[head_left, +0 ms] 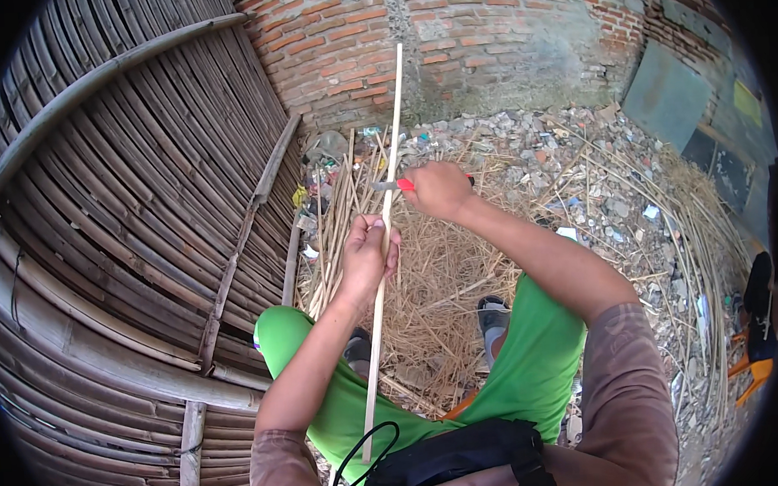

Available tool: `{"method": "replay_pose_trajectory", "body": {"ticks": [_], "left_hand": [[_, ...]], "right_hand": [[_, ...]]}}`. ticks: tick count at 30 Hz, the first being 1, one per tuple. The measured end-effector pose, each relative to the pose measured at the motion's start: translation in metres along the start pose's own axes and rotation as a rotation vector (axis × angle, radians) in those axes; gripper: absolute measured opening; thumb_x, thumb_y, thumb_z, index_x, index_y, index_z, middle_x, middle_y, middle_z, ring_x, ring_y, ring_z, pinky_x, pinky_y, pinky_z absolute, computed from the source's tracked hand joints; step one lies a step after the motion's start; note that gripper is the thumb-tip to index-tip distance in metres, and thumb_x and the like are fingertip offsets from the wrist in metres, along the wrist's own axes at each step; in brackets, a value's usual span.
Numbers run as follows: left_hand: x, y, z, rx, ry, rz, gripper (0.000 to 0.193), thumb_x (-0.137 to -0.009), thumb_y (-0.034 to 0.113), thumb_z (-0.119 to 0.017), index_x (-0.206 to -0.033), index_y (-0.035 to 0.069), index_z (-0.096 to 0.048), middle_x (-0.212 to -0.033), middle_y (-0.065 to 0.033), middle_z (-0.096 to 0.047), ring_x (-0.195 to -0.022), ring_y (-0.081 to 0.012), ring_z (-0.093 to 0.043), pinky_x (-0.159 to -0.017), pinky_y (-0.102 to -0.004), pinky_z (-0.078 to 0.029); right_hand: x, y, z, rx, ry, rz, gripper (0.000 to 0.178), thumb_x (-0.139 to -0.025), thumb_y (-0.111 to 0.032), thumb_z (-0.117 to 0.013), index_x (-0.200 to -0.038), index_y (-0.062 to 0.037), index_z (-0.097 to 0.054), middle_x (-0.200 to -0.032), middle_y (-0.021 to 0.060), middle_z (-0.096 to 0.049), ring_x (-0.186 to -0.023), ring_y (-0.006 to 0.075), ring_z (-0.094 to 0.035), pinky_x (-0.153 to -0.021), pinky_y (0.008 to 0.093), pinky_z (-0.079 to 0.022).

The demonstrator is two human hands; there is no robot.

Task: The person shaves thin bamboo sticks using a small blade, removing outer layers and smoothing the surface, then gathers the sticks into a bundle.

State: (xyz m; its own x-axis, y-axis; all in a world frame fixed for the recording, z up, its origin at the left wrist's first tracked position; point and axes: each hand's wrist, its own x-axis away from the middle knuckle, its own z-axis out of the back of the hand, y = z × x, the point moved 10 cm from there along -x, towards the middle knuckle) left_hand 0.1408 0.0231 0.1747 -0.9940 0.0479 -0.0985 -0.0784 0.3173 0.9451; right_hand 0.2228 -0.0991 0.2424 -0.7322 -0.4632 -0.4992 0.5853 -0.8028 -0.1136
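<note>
A long pale strip, which looks like split bamboo (pixel 377 330), runs from my lap up toward the brick wall. My left hand (pixel 369 252) is closed around it near its middle. Just above, my right hand (pixel 439 190) grips a knife (pixel 405 184) by its red and black handle. The knife's blade lies across the strip, touching or very near it; I cannot tell how deep it sits. Beneath both hands, a thick layer of straw-like shavings (pixel 442 275) covers the ground between my feet.
A bamboo-slat wall (pixel 143 167) rises close on my left, and a brick wall (pixel 337 54) stands ahead. Several thin bamboo strips (pixel 340 210) lie beside the slat wall. Rubble (pixel 613 207) spreads to the right, with more long strips (pixel 693 247) and an orange chair-like object (pixel 753 379).
</note>
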Motion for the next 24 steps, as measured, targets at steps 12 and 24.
{"method": "replay_pose_trajectory", "body": {"ticks": [12, 24], "left_hand": [[-0.006, -0.001, 0.01, -0.031, 0.074, -0.009, 0.009, -0.108, 0.016, -0.043, -0.1, 0.012, -0.043, -0.08, -0.0062, -0.06, -0.048, -0.0085, -0.044, -0.038, -0.0231, -0.033], [0.003, 0.004, 0.004, -0.033, 0.091, 0.021, 0.009, -0.108, 0.017, -0.043, -0.102, 0.01, -0.044, -0.081, -0.0063, -0.058, -0.048, -0.0086, -0.041, -0.04, -0.0236, -0.033]], "right_hand": [[0.007, -0.027, -0.014, 0.026, -0.127, 0.074, 0.021, -0.086, -0.028, -0.065, -0.085, -0.0093, -0.072, -0.079, 0.0174, -0.071, -0.079, 0.0365, -0.072, -0.071, 0.0499, -0.058], [-0.012, 0.047, 0.016, 0.057, 0.008, -0.162, 0.022, -0.089, -0.028, -0.062, -0.087, -0.0097, -0.073, -0.084, 0.017, -0.072, -0.079, 0.0365, -0.071, -0.072, 0.0494, -0.057]]}}
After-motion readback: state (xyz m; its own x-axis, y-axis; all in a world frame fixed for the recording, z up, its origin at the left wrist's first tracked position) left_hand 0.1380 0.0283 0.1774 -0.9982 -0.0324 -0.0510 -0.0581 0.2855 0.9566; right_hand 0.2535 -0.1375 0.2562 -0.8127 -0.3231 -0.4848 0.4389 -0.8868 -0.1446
